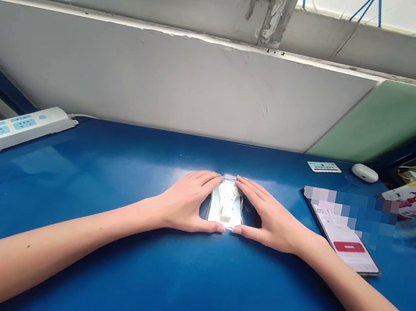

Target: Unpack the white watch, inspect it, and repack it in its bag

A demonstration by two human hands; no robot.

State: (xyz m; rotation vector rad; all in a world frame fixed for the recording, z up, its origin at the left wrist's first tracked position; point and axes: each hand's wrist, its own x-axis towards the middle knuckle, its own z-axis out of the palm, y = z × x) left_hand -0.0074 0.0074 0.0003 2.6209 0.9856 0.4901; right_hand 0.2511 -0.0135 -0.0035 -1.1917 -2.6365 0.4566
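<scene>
A small clear plastic packet [226,208] with a white part inside lies flat on the blue table [176,289]. My left hand [187,201] rests flat on the table against the packet's left side, fingers stretched out, thumb along its near edge. My right hand [267,217] lies the same way against its right side, thumb tip meeting the near edge. Both hands frame the packet between them without lifting it.
A phone [346,239] with a lit screen lies just right of my right hand. A white label card [324,167] and a white oval case [365,172] sit at the back right. A power strip [11,129] with a black cable lies at the left. The wall stands close behind.
</scene>
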